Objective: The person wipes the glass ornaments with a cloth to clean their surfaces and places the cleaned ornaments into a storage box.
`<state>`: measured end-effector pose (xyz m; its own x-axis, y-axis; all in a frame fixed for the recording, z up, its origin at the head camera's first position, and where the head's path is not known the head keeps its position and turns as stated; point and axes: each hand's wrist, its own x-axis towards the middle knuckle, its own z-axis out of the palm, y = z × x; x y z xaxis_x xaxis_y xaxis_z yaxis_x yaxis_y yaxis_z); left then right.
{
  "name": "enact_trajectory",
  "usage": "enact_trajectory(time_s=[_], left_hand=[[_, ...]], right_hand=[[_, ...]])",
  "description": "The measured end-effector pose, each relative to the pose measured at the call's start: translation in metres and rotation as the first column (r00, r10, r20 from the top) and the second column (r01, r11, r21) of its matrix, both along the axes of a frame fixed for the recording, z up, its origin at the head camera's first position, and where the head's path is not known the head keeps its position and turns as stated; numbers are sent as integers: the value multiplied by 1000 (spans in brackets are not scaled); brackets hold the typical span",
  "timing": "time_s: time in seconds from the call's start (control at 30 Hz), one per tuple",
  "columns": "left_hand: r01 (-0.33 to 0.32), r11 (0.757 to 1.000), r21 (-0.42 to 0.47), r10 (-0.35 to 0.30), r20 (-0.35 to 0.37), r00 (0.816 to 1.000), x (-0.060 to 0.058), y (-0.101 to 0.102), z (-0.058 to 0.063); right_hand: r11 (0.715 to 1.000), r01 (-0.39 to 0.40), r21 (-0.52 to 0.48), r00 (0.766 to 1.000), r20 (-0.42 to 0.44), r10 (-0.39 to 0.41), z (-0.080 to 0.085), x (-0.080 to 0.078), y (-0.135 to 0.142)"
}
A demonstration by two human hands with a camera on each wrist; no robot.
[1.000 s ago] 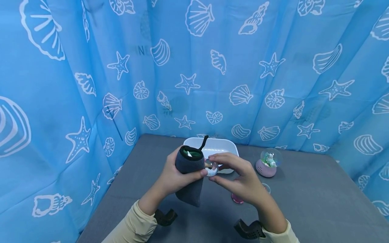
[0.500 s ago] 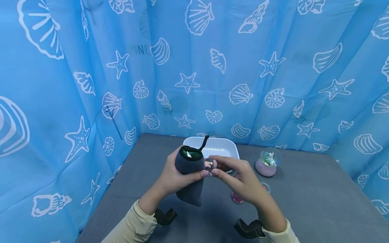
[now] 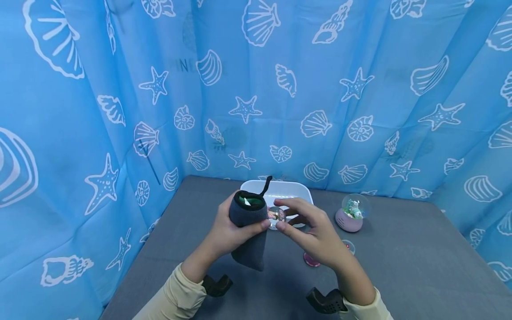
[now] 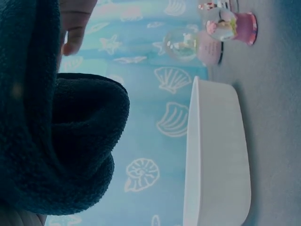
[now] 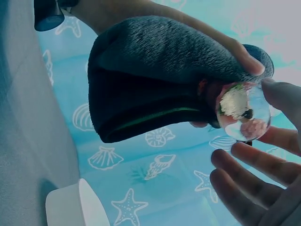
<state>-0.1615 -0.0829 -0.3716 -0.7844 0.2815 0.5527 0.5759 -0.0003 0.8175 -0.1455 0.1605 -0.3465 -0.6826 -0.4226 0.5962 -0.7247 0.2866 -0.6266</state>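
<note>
In the head view my left hand [image 3: 232, 226] grips a folded dark grey plush cloth [image 3: 250, 253] with a black edge and a thin black loop. Green shows inside its upper opening. A small snow globe [image 5: 244, 113] pokes out of the cloth's right side, its clear ball uncovered and its base hidden by the cloth. White and pink figures show inside the ball. My right hand [image 3: 316, 233] holds the ball between thumb and index finger, while its other fingers are spread below in the right wrist view. The left thumb presses the cloth right beside the ball.
Behind the hands stands a white plastic tray [image 3: 294, 190]. To the right is a snow globe with a lilac base [image 3: 349, 221]. A pink-based snow globe [image 4: 244, 28] and another clear globe [image 3: 349, 246] sit nearer, partly behind the right arm. A blue shell-patterned curtain [image 3: 256, 89] encloses the grey table.
The small snow globe has turned, so its figures face differently. My right fingers closed in on the ball, then spread a little wider. The left hand and cloth have barely shifted.
</note>
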Motion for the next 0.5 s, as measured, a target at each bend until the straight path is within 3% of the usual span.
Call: enact_trajectory(time_s=[0.17, 0.33, 0.5], left_hand=[[-40, 999, 0, 40, -12, 999, -1, -2, 1], [-32, 999, -14, 32, -6, 999, -1, -2, 1], [-34, 999, -19, 34, 5, 999, -1, -2, 0]], right_hand=[[998, -29, -46, 998, -48, 27, 2, 2, 0], [998, -42, -54, 994, -99, 37, 3, 3, -1], [993, -78, -85, 994, -81, 71, 1, 2, -3]])
